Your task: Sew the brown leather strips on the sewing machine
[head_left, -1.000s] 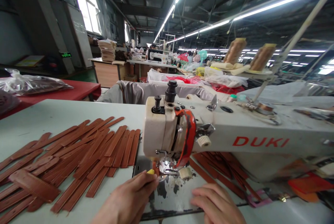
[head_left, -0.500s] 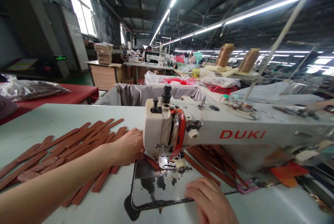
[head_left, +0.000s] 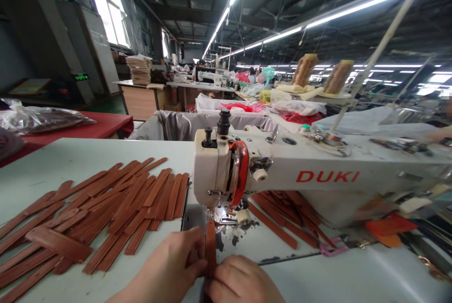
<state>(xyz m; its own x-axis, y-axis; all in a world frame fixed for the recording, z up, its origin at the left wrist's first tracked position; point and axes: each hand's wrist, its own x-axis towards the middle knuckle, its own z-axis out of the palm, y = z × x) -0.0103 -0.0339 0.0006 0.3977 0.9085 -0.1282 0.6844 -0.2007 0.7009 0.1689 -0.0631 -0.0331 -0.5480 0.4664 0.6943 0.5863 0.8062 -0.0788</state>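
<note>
A brown leather strip [head_left: 211, 246] runs from between my hands up to the presser foot [head_left: 226, 218] of a white DUKI sewing machine [head_left: 282, 171]. My left hand [head_left: 176, 265] pinches the strip from the left with thumb and fingers closed on it. My right hand [head_left: 240, 282] grips the strip's near end from the right, fingers curled. A spread of several similar brown strips [head_left: 106, 208] lies on the table to the left of the machine head.
More brown strips [head_left: 286, 213] lie behind the machine arm. An orange piece [head_left: 390, 225] and a pink clip [head_left: 330, 248] sit at the right. Thread cones [head_left: 305, 69] stand behind. A red table with a plastic bag [head_left: 38, 117] is far left.
My left hand came back from the strip pile at the left, and a strip now lies under the presser foot. Both hands have closed on that strip in front of the needle.
</note>
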